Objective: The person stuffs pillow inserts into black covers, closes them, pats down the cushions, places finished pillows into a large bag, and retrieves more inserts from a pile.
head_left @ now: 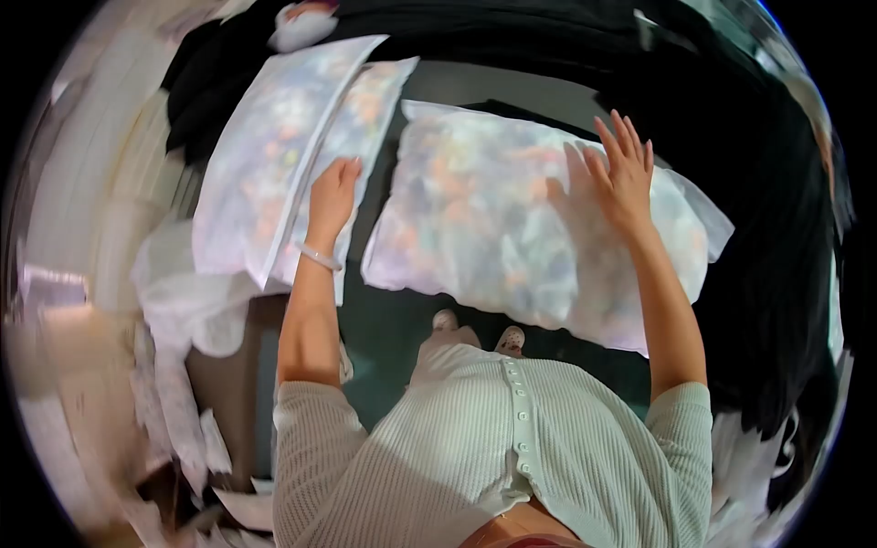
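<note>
Two pale, translucent bags with blurred multicoloured contents lie overlapped at the left, the upper bag (260, 164) partly covering the lower bag (365, 114). My left hand (335, 196) is over the lower bag near the upper one's edge, its fingers curled closed; what they hold, if anything, is hidden. A large filled bag (493, 210) of the same kind lies flat in the middle and right. Above its right part is my right hand (626, 173), fingers spread and holding nothing, casting a shadow on the bag.
Black cloth (740, 219) is heaped along the back and right side. White translucent plastic (196, 306) hangs at the left, with scraps of white material below it. A small white and reddish object (303, 27) rests at the top left. My feet show below the large bag.
</note>
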Tool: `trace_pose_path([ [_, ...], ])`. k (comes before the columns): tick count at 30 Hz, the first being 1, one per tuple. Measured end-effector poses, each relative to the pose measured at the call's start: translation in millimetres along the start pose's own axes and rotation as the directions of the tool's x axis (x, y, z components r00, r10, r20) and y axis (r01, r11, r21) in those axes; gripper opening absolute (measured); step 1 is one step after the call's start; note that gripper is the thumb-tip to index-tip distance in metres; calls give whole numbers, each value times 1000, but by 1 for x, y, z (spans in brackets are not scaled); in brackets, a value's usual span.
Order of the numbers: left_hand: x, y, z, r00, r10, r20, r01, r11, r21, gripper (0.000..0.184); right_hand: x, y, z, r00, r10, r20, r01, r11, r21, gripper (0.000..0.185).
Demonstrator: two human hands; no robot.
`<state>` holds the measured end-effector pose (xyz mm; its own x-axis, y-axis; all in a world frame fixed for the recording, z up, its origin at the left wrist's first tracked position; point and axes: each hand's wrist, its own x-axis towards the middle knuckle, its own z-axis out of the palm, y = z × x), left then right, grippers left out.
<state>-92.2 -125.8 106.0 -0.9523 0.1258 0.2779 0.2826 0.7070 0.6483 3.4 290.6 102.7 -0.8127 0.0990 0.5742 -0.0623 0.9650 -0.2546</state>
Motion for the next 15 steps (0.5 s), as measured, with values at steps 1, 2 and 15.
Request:
trace_pose_path([
  [1,2,9,-5,996,37,-77,-38,999,-16,35,8,-4,20,999,-28,23,27,999,27,51],
  [2,7,19,-8,992,52,-113,-45,997,63,33,15,-7,37,991,-8,131,17,998,-67,54],
  [15,-14,68,146,909,378,176,-407,898,171,58,-87,-56,61,905,-1,425,34,997,-70,83],
])
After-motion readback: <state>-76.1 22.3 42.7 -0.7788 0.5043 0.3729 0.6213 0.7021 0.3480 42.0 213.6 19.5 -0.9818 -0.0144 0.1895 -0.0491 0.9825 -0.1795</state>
